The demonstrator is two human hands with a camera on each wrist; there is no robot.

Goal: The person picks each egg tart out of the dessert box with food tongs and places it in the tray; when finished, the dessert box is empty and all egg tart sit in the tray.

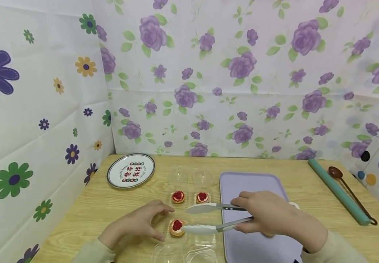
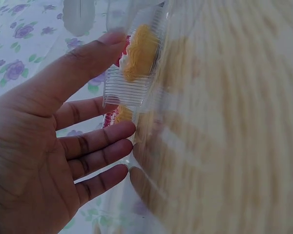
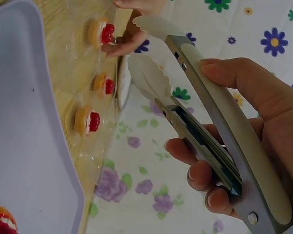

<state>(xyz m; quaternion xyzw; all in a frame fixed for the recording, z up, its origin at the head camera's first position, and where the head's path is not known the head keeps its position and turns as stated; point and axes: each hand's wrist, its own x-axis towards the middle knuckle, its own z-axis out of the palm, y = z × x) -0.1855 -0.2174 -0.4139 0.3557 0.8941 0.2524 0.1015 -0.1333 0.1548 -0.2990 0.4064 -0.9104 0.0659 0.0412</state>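
Observation:
My right hand (image 1: pixel 271 213) holds a pair of tongs (image 3: pixel 224 112) with white scalloped tips; their arms are spread apart. One tip lies at the right edge of a fruit tart (image 1: pixel 177 227) with red topping, in a near compartment of a clear plastic container (image 1: pixel 204 239). Two more tarts, a left one (image 1: pixel 177 197) and a right one (image 1: pixel 202 197), sit in its farther compartments. Beside the near tart is my left hand (image 1: pixel 143 221), fingers spread and loosely bent, thumb and fingertips at the container's side (image 2: pixel 122 92).
Right of the container lies a lavender tray (image 1: pixel 252 179), with another tart (image 3: pixel 2 224) on it, mostly hidden by my right hand in the head view. A round white plate (image 1: pixel 131 171) stands back left. At far right are a teal rod (image 1: pixel 339 191) and a brown ladle (image 1: pixel 350 190).

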